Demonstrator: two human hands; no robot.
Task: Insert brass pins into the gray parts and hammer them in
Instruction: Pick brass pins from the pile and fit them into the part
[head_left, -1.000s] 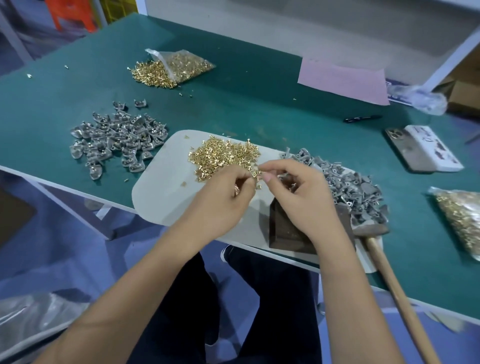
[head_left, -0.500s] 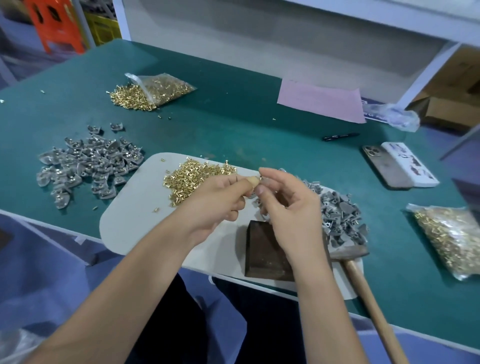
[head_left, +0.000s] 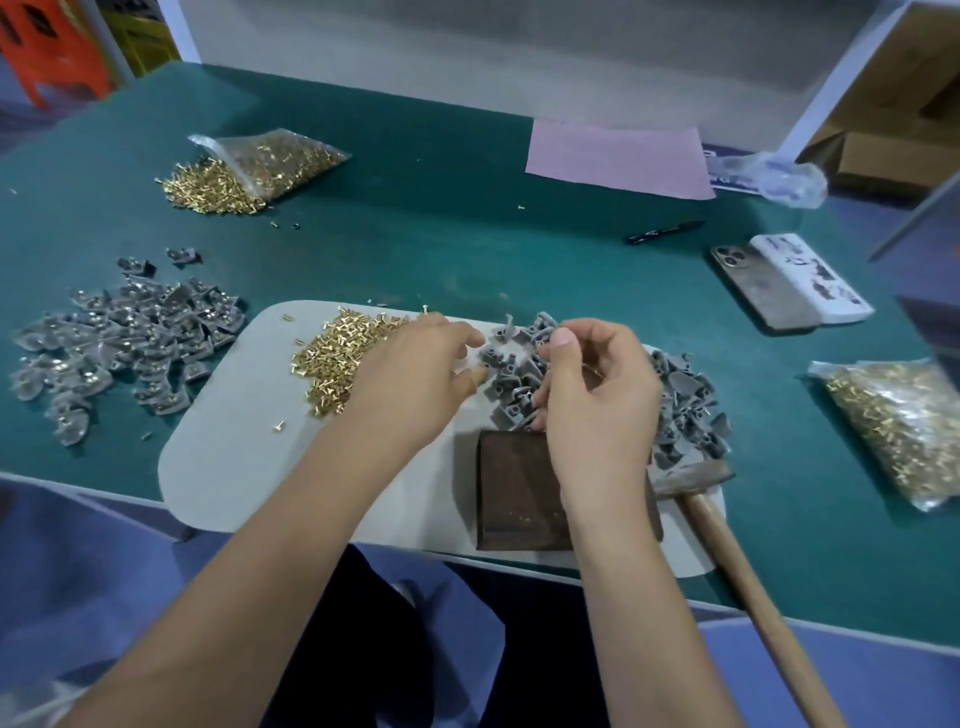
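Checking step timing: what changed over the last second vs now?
The hands have come apart: the left hand dropped onto the near edge of the brass pin pile, and the right hand moved over the gray parts by the dark block. What either hand pinches is hidden. The hammer, the piles and the bags stayed put; the camera shifted.

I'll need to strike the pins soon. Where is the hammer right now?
In the head view the hammer lies unheld at the right end of the gray board, head beside the dark block, handle running toward the table's near edge.
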